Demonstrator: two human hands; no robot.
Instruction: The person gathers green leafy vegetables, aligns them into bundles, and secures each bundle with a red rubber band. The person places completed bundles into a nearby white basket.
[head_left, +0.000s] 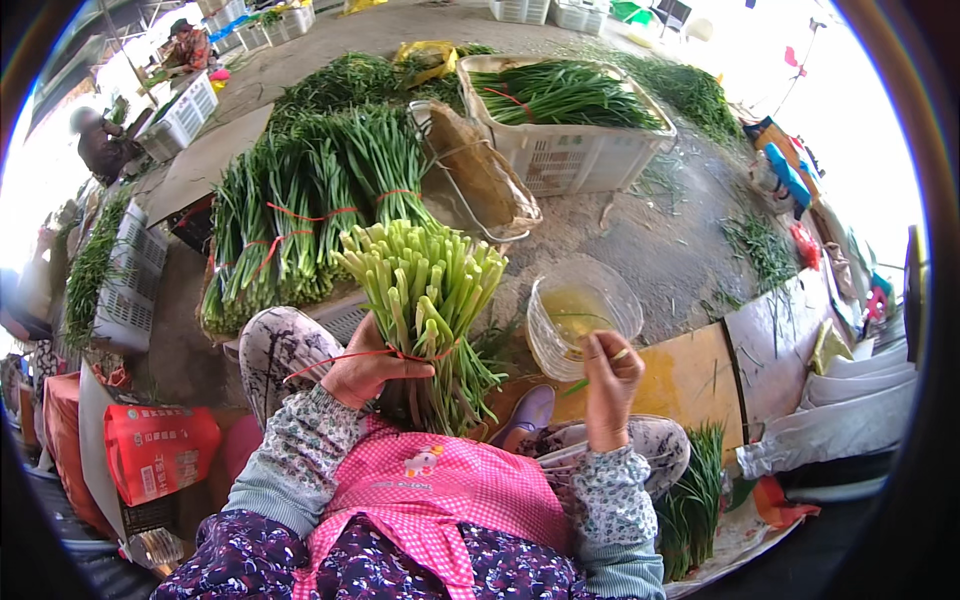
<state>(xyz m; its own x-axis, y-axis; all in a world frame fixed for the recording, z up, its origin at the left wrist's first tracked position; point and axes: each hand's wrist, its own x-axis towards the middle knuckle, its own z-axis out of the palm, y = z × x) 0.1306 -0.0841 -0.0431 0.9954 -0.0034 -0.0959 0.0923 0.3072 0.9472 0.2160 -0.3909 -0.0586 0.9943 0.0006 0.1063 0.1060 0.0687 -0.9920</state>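
My left hand (375, 367) grips a thick bundle of green leafy stalks (427, 292), likely garlic chives, with its pale cut ends up. A red tie (405, 352) runs round the bundle, and its loose end sticks out to the left past my wrist. My right hand (611, 364) is raised at the right, thumb and fingertips pinched together on a thin green leaf strand. Just behind that hand stands a clear plastic bowl (581, 300) with yellowish liquid in it.
Tied green bundles (300, 210) lie at the left front beside a wire-handled basket (480, 172). A white plastic crate (577, 154) holds more greens. Loose greens (682, 90) lie on the ground. A yellow board (675, 375) is at the right. Two other people sit at the upper left.
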